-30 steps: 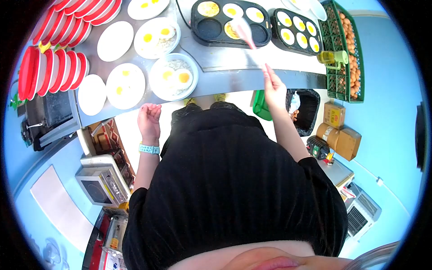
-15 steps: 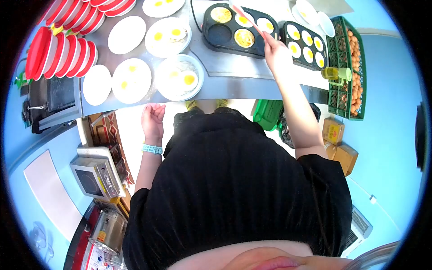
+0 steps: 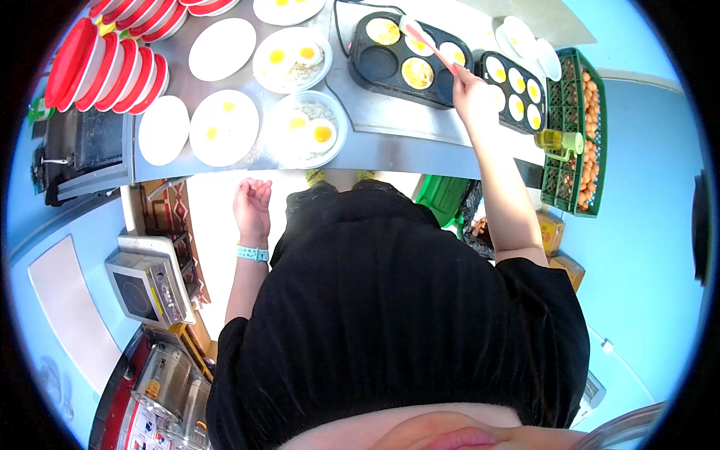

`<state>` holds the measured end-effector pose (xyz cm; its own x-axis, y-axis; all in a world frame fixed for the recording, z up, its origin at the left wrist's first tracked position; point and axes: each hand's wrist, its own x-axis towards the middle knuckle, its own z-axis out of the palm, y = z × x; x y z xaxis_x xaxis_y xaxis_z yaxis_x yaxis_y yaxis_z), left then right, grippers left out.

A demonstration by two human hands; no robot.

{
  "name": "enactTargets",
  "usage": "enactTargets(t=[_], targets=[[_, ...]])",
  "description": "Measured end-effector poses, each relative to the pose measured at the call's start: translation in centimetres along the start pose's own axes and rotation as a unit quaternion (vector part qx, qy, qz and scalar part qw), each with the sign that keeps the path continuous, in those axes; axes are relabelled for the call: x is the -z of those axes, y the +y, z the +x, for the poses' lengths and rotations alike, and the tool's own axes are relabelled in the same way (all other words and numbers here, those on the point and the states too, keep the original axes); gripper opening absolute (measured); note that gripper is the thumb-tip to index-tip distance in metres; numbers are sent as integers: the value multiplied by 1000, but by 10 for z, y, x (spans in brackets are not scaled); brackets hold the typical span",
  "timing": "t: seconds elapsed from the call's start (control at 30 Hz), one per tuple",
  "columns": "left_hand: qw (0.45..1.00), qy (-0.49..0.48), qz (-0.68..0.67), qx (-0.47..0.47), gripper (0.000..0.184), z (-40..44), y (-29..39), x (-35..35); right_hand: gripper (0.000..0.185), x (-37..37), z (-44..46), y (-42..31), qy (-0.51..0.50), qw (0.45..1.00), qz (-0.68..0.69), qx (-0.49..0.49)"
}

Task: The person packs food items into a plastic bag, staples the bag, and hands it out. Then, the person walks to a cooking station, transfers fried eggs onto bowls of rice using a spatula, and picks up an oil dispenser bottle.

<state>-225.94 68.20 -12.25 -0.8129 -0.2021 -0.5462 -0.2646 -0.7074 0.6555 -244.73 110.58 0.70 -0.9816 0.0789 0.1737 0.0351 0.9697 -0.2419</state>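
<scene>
My right hand [image 3: 474,99] is closed round the handle of a pink spatula [image 3: 429,46]. Its pale head is over a fried egg [image 3: 417,45] in the black egg pan [image 3: 367,84], at the back well in the middle. Browned eggs [image 3: 418,73] fill other wells, and the front left well is bare. My left hand [image 3: 253,204] hangs in front of the table edge with its fingers loosely bent, holding nothing. Nearest to it are a white plate [image 3: 196,135] with eggs and a bowl [image 3: 335,112] with two eggs.
A second egg pan [image 3: 513,61] stands to the right, beside an oil bottle [image 3: 551,140] and a green crate [image 3: 559,82] of eggs [image 3: 590,142]. Red-rimmed dishes [image 3: 75,67] are stacked at the left. A cord [image 3: 337,37] runs along the pan's left side.
The view has shifted slightly, so the table items appear a little lower and to the right. My right hand still holds the spatula over the pan; the spatula head stays near the same egg.
</scene>
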Motion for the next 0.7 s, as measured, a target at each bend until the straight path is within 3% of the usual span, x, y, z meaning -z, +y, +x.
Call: enactTargets(t=[0.1,0.17,0.23,0.3,0.37,0.43,0.53,0.63,0.67,0.7], targets=[[1000,-9,-3,5,24,2,2,0,29,0,6,-10,-56,997,-41,-46],[1000,-17,-14,6,23,2,5,0,31,-5,9,-4,-65,996,13,-64],[999,-25,-27,7,21,1,7,1,32,-1,9,11,-124,970,136,-158],[999,-19,-29,-7,21,0,7,2,32,5,-1,16,-190,893,282,-296],[999,-17,-35,-3,21,0,6,5,27,3,-11,7,-234,819,388,-353],[999,-17,-40,1,21,1,4,6,23,-17,-16,-5,-192,810,414,-368],[999,-20,-42,4,21,2,6,4,25,-46,-22,-24,-139,744,533,-378],[1000,-5,-25,-5,23,4,9,4,28,-47,-22,-28,-111,771,516,-357],[1000,-5,-23,-5,23,4,10,5,32,-56,-22,-21,-76,831,442,-329],[1000,-6,-21,-5,23,3,10,7,32,-55,-23,-18,-77,831,442,-329]])
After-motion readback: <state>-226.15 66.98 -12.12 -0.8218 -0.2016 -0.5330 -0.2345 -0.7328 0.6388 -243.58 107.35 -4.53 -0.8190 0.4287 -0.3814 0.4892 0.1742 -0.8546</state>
